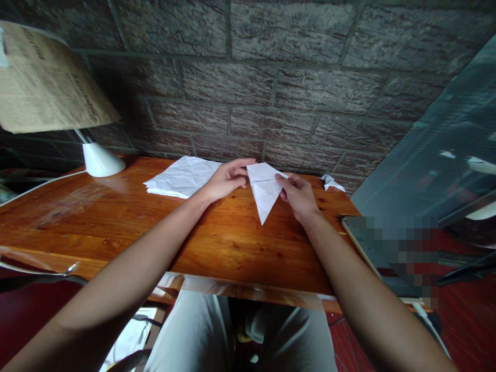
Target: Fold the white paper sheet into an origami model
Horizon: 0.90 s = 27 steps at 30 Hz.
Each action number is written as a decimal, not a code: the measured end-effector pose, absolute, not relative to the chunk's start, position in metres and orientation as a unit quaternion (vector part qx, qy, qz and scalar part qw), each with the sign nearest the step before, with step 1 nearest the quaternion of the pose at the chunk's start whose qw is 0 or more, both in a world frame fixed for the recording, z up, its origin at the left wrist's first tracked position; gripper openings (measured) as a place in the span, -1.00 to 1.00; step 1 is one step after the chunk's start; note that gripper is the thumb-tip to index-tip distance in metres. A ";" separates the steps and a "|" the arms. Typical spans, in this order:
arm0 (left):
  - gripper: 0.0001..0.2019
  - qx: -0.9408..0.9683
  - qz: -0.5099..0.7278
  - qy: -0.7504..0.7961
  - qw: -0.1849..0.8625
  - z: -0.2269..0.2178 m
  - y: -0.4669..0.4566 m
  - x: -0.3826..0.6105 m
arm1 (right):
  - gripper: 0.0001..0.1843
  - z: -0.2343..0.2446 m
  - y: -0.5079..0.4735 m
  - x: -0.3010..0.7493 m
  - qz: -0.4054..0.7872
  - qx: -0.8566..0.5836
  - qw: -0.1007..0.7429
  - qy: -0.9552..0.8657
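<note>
A white sheet of paper folded into a pointed triangle (265, 191) lies on the wooden table (217, 243), its tip towards me. My left hand (227, 178) rests on the paper's upper left edge, fingers stretched out and pressing flat. My right hand (297, 194) pinches the paper's right edge between thumb and fingers. Both forearms reach over the table's near edge.
A creased white sheet (182, 177) lies left of my left hand. A small folded paper piece (330, 182) sits at the back right. A white lamp base (101, 160) with a paper shade (46, 82) stands at the back left. A brick wall (271, 77) is behind.
</note>
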State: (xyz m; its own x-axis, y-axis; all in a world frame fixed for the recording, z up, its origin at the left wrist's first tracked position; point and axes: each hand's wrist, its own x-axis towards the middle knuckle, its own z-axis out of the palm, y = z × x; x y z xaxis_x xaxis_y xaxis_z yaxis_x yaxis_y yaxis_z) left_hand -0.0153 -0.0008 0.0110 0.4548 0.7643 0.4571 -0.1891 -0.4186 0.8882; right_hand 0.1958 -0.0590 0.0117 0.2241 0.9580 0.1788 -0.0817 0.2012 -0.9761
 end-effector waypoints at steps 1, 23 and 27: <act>-0.46 0.692 0.476 0.212 0.499 0.010 0.000 -0.016 | -0.51 0.012 -0.060 0.195 0.423 -0.471 0.621 -0.462; -0.68 0.686 0.564 0.274 0.370 0.004 0.000 -0.003 | -0.59 0.009 -0.064 0.187 0.443 -0.480 0.511 -0.559; -0.57 0.682 0.572 0.270 0.367 0.008 -0.005 -0.003 | -0.58 0.009 -0.065 0.186 0.454 -0.476 0.499 -0.564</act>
State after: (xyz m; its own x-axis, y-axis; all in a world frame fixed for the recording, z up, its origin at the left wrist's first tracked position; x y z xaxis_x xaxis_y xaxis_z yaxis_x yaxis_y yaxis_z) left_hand -0.0032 -0.0045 0.0081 0.1993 0.7881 0.5824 -0.0518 -0.5850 0.8094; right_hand 0.1862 -0.0648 0.0089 -0.0498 0.9902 0.1307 0.0843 0.1346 -0.9873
